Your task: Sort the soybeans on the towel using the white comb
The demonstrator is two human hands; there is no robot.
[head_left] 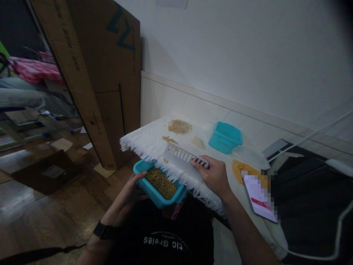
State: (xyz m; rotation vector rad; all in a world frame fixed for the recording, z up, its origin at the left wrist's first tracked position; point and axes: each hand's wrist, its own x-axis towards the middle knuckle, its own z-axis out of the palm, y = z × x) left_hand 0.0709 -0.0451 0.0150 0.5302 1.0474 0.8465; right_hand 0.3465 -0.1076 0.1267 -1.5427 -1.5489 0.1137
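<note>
My left hand (132, 191) grips the left end of a teal plastic tub (158, 198), thumb over its rim. Small yellow-brown beans (160, 183) fill much of the tub, which is held at the table's front edge, partly under the cloth's fringe. In my right hand (215, 175) is a pale flat plastic scraper (179, 160) with a row of slots along its upper edge. The scraper rests on or just above the white cloth (149, 138), beside the tub; contact cannot be made out. A few beans (165, 161) lie by its left end. Beyond it is a small line of beans (169, 140).
A larger pile of beans (179, 126) lies farther back. A second teal tub (226, 137) stands near the wall. To the right are a yellow-orange item (237, 170), a lit phone or tablet (260, 200) and a white cable (306, 136). A tall cardboard box (107, 70) stands left.
</note>
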